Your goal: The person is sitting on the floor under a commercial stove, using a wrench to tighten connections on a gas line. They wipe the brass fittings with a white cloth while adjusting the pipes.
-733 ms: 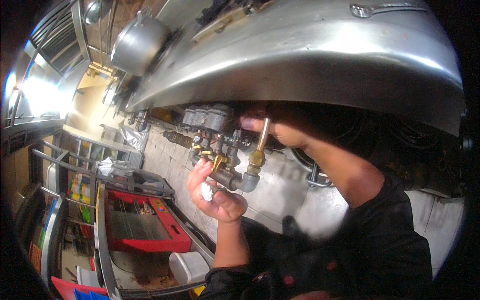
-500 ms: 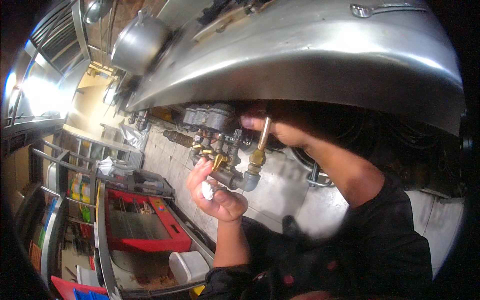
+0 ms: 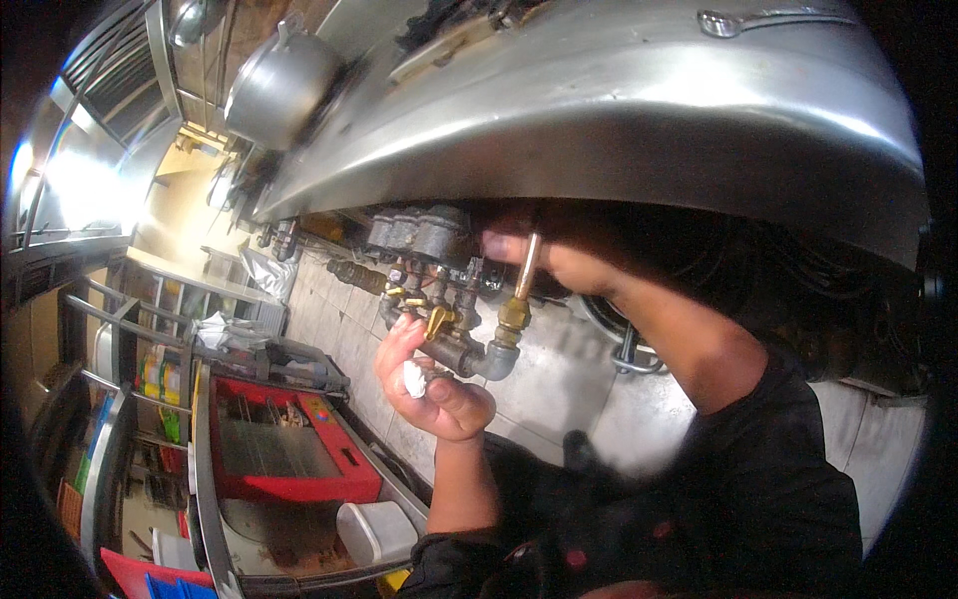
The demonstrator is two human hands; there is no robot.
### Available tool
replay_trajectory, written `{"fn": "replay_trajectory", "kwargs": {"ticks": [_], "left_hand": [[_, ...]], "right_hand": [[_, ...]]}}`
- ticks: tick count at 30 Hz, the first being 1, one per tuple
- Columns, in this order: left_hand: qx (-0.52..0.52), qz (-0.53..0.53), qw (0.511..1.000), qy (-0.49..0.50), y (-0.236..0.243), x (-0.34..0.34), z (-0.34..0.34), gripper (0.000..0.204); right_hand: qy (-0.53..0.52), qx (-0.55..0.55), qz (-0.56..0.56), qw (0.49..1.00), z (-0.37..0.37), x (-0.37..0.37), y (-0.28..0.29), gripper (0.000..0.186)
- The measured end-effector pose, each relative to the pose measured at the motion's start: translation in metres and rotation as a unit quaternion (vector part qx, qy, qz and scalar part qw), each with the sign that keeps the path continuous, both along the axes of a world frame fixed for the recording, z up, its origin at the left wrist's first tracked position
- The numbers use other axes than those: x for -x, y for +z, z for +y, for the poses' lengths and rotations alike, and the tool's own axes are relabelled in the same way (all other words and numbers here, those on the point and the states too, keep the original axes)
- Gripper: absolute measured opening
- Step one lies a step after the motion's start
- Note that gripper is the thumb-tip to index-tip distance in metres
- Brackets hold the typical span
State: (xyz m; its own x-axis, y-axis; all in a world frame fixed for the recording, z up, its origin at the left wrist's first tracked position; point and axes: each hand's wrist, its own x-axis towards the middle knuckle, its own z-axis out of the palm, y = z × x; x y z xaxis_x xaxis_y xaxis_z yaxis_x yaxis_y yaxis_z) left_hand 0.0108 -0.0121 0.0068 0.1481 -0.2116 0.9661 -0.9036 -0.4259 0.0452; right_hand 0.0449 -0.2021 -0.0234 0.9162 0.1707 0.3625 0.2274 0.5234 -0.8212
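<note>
- Valve manifold [image 3: 454, 351]: dark pipework beneath the overhanging front of the steel surface [image 3: 649, 85], above the floor, between the two hands.
- Left hand [image 3: 434, 399]: grip narrow, apparently holding a crumpled white wad [image 3: 414, 378] between fingers and thumb; index fingertip just beside a yellow lever [image 3: 440, 320], contact uncertain.
- Right hand [image 3: 556, 262]: extended under the steel edge, behind the copper-coloured tube [image 3: 530, 265]; fingers mostly lost in shadow; cannot tell whether grip wide, narrow or holding anything.
- Done, judging by the present arrangement: copper-coloured tube, brass fitting [image 3: 513, 315] and grey elbow [image 3: 495, 361] in one run, apparently joined to the manifold.
- Left, by the same judgement: work at the fittings probably unfinished, given both hands placed there; extent of any remainder not readable from this view.
- Steel surface: broad, glossy, bowed by the lens; a wrench [image 3: 773, 17] lying on top, well apart from both hands.
- Room, upper left: a large metal pot [image 3: 271, 95]; strong glare farther out.
- Room, lower left: metal rails, a red-framed unit [image 3: 299, 487] with a glassy panel, a white tub [image 3: 374, 534] nearby.
- Floor [image 3: 559, 384]: pale tiles, partly shadowed.
</note>
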Motion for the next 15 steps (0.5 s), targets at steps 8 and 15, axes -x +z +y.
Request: {"fn": "replay_trajectory", "kwargs": {"ticks": [8,15], "left_hand": [[0.014,0.01,1.0,0.008,-0.001,0.003,0.0,0.044],[0.022,0.008,1.0,-0.001,-0.001,0.004,-0.001,0.045]], "right_hand": [[0.01,0.093,-0.059,0.994,-0.003,0.005,0.018,0.035],[-0.121,0.067,-0.131,0.982,-0.015,0.0,0.019,0.027]]}}
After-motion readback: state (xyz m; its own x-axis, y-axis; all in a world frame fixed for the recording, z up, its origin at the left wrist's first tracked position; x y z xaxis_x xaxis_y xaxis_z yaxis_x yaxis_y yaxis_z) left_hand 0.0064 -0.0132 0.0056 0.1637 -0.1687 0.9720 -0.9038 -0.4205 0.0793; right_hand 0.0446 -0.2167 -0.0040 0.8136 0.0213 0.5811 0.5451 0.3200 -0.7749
